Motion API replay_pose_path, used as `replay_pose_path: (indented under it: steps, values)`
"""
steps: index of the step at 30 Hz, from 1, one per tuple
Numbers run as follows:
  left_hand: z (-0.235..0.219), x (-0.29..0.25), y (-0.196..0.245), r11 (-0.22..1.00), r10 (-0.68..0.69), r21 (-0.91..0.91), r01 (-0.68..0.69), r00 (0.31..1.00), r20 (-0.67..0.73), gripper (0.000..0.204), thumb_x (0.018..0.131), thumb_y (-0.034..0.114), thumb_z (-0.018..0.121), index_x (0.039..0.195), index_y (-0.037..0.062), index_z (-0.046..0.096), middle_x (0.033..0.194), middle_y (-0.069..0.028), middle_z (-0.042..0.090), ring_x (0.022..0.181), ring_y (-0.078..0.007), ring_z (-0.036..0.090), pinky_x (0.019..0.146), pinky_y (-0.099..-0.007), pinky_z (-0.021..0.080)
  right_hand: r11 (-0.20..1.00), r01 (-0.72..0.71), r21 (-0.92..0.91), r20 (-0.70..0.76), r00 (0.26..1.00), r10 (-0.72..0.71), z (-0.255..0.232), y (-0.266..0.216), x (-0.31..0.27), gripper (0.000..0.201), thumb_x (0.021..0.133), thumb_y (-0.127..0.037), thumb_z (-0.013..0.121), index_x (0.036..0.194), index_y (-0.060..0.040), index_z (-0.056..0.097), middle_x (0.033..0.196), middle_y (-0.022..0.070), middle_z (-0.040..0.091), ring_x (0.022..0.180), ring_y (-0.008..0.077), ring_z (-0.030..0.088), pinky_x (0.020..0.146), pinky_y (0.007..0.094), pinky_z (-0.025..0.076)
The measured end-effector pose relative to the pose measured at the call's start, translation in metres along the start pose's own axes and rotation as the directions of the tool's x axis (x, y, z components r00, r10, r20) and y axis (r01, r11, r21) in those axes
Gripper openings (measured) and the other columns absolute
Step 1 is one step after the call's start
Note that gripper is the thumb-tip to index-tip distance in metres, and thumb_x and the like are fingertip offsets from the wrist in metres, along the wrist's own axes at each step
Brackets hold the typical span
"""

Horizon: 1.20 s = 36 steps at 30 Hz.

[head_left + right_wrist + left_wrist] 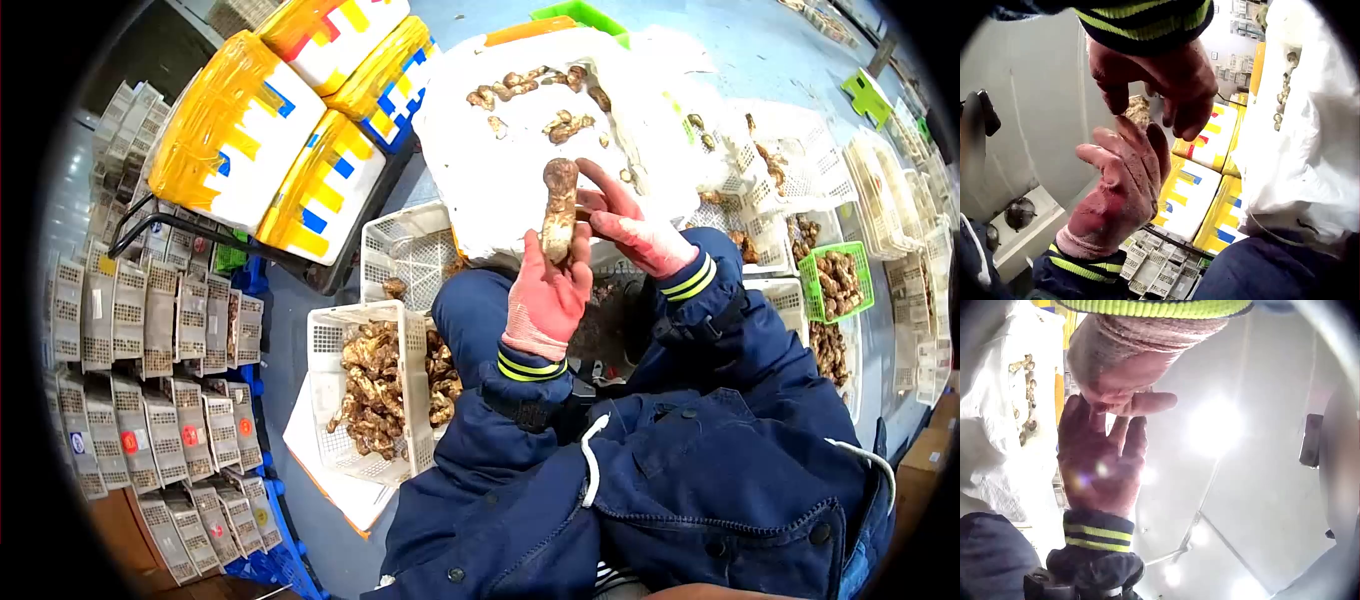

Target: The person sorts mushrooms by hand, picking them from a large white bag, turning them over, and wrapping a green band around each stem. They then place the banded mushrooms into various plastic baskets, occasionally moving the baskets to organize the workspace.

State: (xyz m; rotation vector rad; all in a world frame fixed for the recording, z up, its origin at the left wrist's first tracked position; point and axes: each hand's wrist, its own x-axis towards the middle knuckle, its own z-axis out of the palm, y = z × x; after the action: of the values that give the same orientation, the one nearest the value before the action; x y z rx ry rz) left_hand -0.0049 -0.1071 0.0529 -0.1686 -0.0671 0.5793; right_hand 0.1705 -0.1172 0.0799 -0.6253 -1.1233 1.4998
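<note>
A long, thick-stemmed mushroom (560, 195) with a brown cap stands upright in front of me, its pale lower stem pointing toward me. My left hand (548, 305), in a pinkish glove, holds the lower stem between thumb and fingers. Just right of the mushroom is my gloved right hand (645, 235), fingers and thumb spread apart, their tips close beside the stem. Part of the mushroom (1139, 110) shows between both hands in the right wrist view; the left wrist view has it hidden behind them. Several smaller mushrooms (566, 127) lie beyond on a white-covered surface (460, 150).
Perforated baskets of mushrooms (370, 390) stand by my left knee. More baskets, one green (862, 280), are on the right. Taped foam boxes (240, 140) sit on a cart at the left, near stacked crates (160, 310).
</note>
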Motion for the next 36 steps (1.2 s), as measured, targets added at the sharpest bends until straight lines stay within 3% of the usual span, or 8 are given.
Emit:
replay_pose_path:
  steps: [4,12,15,19,25,27,30,36]
  values:
    - [0.002,0.003,-0.014,0.931,0.107,0.363,-0.031,0.976,-0.190,0.041,0.095,0.043,0.039,0.120,0.0131,0.051,0.101,-0.0093,0.063,0.077,-0.0162,0.062,0.058,-0.0263,0.050,0.983,0.016,0.180,0.005,1.000,-0.017,0.012,-0.009,-0.002,0.080,0.085,-0.023,0.062,0.144,-0.0079,0.010,0.130,0.0153,0.042,0.116,0.0227,0.046,0.095,0.0328,0.039]
    - [0.016,0.007,-0.025,0.777,0.262,0.615,-0.135,0.957,-0.121,0.040,0.095,0.036,0.044,0.118,0.0041,0.050,0.104,-0.0100,0.061,0.084,-0.0187,0.062,0.065,-0.0268,0.052,0.962,0.037,0.272,-0.040,0.999,-0.027,0.004,-0.006,-0.005,0.075,0.086,-0.019,0.059,0.144,-0.0087,0.011,0.131,0.0154,0.041,0.116,0.0212,0.045,0.096,0.0333,0.038]
    - [0.020,0.014,-0.033,0.280,0.653,0.924,-0.261,0.757,0.016,0.034,0.087,0.016,0.061,0.114,0.0004,0.048,0.100,-0.0067,0.060,0.084,-0.0129,0.059,0.070,-0.0232,0.050,0.961,0.038,0.273,-0.087,0.996,-0.015,0.010,-0.004,-0.005,0.076,0.086,-0.019,0.060,0.144,-0.0088,0.011,0.131,0.0143,0.040,0.117,0.0212,0.044,0.098,0.0338,0.035]
    - [0.006,0.021,-0.037,-0.191,0.716,0.952,-0.238,0.629,0.301,0.040,0.078,0.005,0.069,0.109,-0.0015,0.045,0.100,-0.0096,0.058,0.084,-0.0126,0.058,0.069,-0.0240,0.048,0.957,0.128,0.259,-0.128,0.987,-0.097,0.020,0.006,-0.001,0.076,0.085,-0.020,0.061,0.143,-0.0112,0.013,0.130,0.0141,0.042,0.121,0.0242,0.042,0.102,0.0346,0.033]
    - [0.017,0.016,-0.039,-0.013,0.684,0.966,-0.259,0.703,0.198,0.034,0.080,0.003,0.065,0.110,-0.0018,0.049,0.097,-0.0066,0.058,0.085,-0.0113,0.056,0.072,-0.0221,0.046,0.890,0.130,0.437,-0.186,0.981,-0.052,0.004,0.008,-0.003,0.074,0.085,-0.010,0.058,0.143,-0.0141,0.012,0.131,0.0190,0.040,0.120,0.0293,0.043,0.100,0.0393,0.037]
    - [0.015,0.015,-0.034,0.055,0.745,0.980,-0.192,0.661,0.087,0.027,0.084,0.004,0.059,0.109,-0.0018,0.052,0.096,-0.0055,0.057,0.087,-0.0124,0.056,0.075,-0.0224,0.045,0.878,0.163,0.450,-0.217,0.974,-0.070,-0.001,0.007,-0.005,0.073,0.086,-0.007,0.056,0.143,-0.0154,0.012,0.131,0.0194,0.041,0.119,0.0303,0.045,0.099,0.0397,0.038]
    - [0.008,0.011,-0.027,-0.028,0.698,0.988,-0.149,0.705,0.126,0.026,0.087,0.011,0.056,0.109,-0.0023,0.053,0.100,-0.0091,0.057,0.091,-0.0176,0.057,0.077,-0.0276,0.047,0.892,0.191,0.410,-0.275,0.958,-0.079,-0.010,0.012,-0.006,0.066,0.085,-0.004,0.054,0.141,-0.0133,0.020,0.125,0.0175,0.046,0.113,0.0271,0.049,0.095,0.0384,0.041]
    - [-0.005,0.014,-0.021,0.046,0.595,0.999,0.002,0.803,-0.029,0.029,0.093,0.024,0.051,0.111,0.0010,0.052,0.105,-0.0095,0.057,0.097,-0.0190,0.057,0.084,-0.0332,0.046,0.878,0.303,0.370,-0.322,0.929,-0.184,-0.033,-0.012,-0.025,0.058,0.080,-0.001,0.058,0.133,-0.0020,0.034,0.107,0.0129,0.059,0.095,0.0195,0.059,0.084,0.0296,0.046]
